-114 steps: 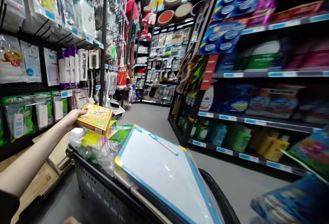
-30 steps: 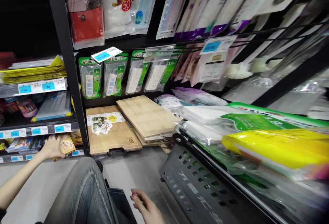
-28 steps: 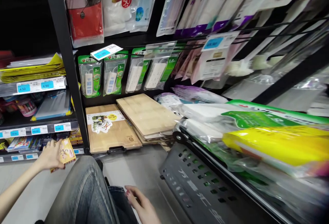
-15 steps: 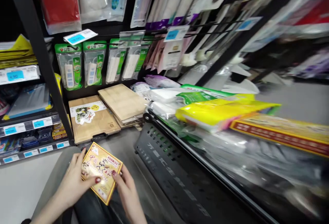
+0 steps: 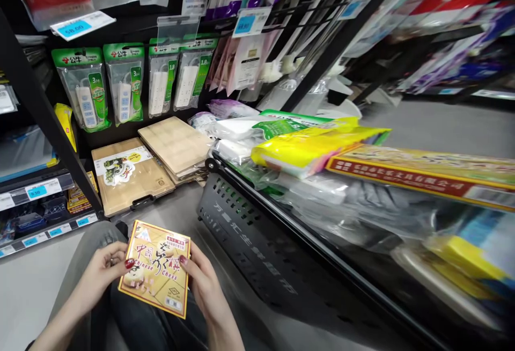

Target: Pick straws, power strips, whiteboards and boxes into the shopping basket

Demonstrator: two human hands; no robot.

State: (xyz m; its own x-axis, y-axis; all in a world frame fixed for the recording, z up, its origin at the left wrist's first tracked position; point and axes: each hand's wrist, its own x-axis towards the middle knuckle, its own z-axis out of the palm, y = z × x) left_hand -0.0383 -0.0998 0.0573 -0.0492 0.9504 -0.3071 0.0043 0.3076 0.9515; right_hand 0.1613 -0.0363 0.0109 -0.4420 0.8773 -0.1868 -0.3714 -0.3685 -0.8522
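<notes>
Between my two hands, above my bent knees, I see a flat yellow Chinese chess box (image 5: 161,270) with a red-edged border, its printed front facing up. My left hand (image 5: 102,270) pinches its left edge, thumb on the front and fingers behind. Gripping the right edge is my right hand (image 5: 201,276), thumb also on the front, the other fingers partly hidden behind the box. A black shopping basket (image 5: 249,254) stands just to the right of my right hand.
The basket is heaped with a yellow packet (image 5: 298,150), a long red-and-yellow box (image 5: 410,176) and plastic-wrapped goods. Ahead, wooden boards (image 5: 129,179) lie on the bottom shelf under hanging power strip packs (image 5: 82,90). A black shelf post (image 5: 52,120) rises at left.
The chess box has turned from a slanted, diamond-like angle to nearly upright, with both hands still on it. The view has shifted, so shelves and basket appear farther left.
</notes>
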